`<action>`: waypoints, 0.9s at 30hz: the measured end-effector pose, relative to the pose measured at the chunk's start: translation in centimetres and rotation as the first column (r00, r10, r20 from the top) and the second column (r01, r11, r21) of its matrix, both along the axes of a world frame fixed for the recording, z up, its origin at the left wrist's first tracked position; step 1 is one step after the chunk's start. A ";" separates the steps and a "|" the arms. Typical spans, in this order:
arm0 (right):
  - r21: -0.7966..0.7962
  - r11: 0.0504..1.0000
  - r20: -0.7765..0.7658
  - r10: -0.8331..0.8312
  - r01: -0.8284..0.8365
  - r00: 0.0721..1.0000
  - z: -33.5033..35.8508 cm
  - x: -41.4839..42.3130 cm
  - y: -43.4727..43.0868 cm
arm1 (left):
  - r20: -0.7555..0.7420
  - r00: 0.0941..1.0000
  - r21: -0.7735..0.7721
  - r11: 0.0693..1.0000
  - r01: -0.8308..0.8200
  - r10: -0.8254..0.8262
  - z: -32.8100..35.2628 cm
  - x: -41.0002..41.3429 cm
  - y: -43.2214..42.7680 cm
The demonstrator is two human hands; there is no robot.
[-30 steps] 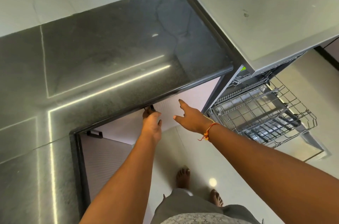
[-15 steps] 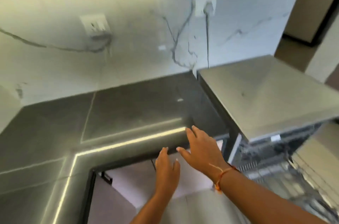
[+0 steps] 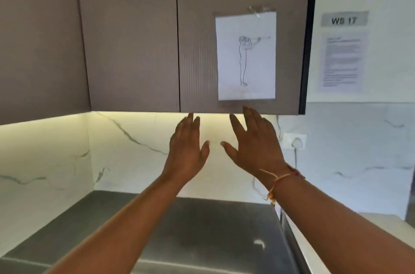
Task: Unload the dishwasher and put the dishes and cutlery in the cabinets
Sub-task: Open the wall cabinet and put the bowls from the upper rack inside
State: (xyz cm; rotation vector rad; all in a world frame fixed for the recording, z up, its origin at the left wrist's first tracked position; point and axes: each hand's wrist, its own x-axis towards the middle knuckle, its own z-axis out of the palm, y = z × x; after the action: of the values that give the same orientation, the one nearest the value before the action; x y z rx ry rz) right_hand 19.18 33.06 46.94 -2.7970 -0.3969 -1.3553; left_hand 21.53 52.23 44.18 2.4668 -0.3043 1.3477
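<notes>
Both my hands are raised, empty, in front of the brown upper wall cabinet (image 3: 132, 44), whose doors are closed. My left hand (image 3: 186, 150) has straight fingers whose tips reach the bottom edge of the cabinet near the seam between two doors. My right hand (image 3: 253, 145) is spread open, its fingertips just under the right door (image 3: 197, 53), below a taped paper sheet with a line drawing (image 3: 246, 56). No dish or cutlery is in view. The dishwasher is out of view except for its pale top (image 3: 318, 246) at the lower right.
A dark grey countertop (image 3: 202, 228) runs below my arms, backed by a white marbled wall (image 3: 125, 150) lit from under the cabinet. A wall socket (image 3: 294, 141) with a cable sits right of my right hand. Notices hang on the wall (image 3: 343, 53) at the right.
My view has swung up from the lower cabinet and dishwasher rack to the upper cabinet. Both hands rose from the counter edge to the cabinet's bottom edge.
</notes>
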 end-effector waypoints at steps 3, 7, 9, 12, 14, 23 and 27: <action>-0.084 0.996 0.043 -0.041 0.044 0.998 3.7 2.2 0.0 | -0.001 0.999 0.064 0.997 -0.032 0.033 3.9 2.9 0.5; -0.120 0.988 0.043 -0.092 0.096 0.995 6.9 5.9 0.4 | -0.072 0.997 -0.002 1.000 -0.016 0.016 5.7 8.7 1.2; -0.133 0.985 0.051 -0.105 0.111 0.993 7.7 8.0 1.0 | -0.103 0.990 -0.178 0.981 0.077 -0.096 5.6 11.9 1.3; -0.160 0.980 0.043 -0.116 0.121 0.992 8.1 11.3 2.3 | -0.040 0.967 -0.601 0.780 0.177 -0.250 5.2 15.2 0.9; -0.182 0.976 0.016 -0.120 0.121 0.993 8.1 13.2 3.3 | -0.118 0.946 -0.832 0.550 0.072 -0.301 5.3 16.3 0.4; -0.241 0.966 -0.082 -0.120 0.097 0.989 6.7 18.9 6.4 | 0.456 0.625 -0.881 -0.418 0.219 -0.634 5.7 19.9 1.9; -0.253 0.962 -0.113 -0.137 0.104 0.984 6.2 19.5 6.8 | 0.557 0.526 -0.804 -0.576 0.147 -0.643 5.0 19.9 2.3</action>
State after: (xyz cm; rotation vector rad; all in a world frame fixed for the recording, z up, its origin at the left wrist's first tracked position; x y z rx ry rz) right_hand 38.69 39.89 53.17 -3.1399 -0.4246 -1.2109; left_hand 41.45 54.53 49.19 0.5685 -0.1169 0.1448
